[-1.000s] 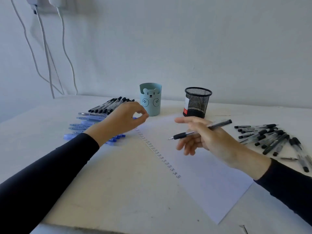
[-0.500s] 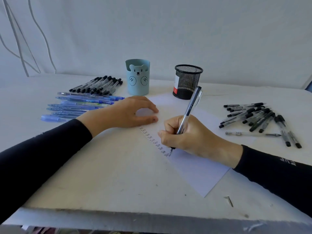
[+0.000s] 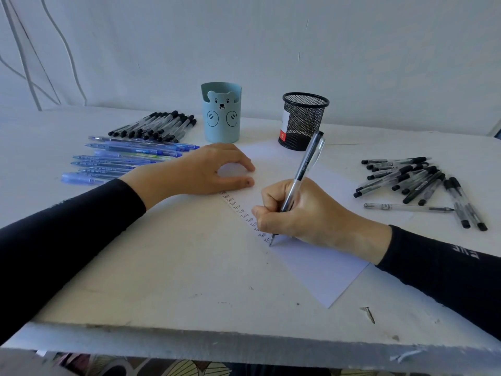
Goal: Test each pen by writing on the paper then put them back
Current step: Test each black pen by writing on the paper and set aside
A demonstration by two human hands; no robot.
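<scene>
A white sheet of paper [image 3: 322, 264] lies on the table with a column of small "Test" words down its left edge. My right hand [image 3: 298, 213] grips a clear black-tipped pen [image 3: 306, 164], whose tip touches the paper at the bottom of that column. My left hand [image 3: 206, 169] rests on the paper's upper left part, thumb and fingertips pressing it down. Black pens [image 3: 157, 126] and blue pens [image 3: 122, 161] lie in rows at the left. A loose pile of black pens [image 3: 414, 180] lies at the right.
A light blue bear-faced pen cup [image 3: 221, 115] and a black mesh pen cup [image 3: 303, 120] stand behind the paper. A small nail [image 3: 369, 313] lies near the table's front edge [image 3: 244, 346]. White cables hang on the wall at the far left.
My right hand swung the pen upright and came down onto the paper, where it now writes. My left hand settled onto the sheet. The camera tilted down and closer.
</scene>
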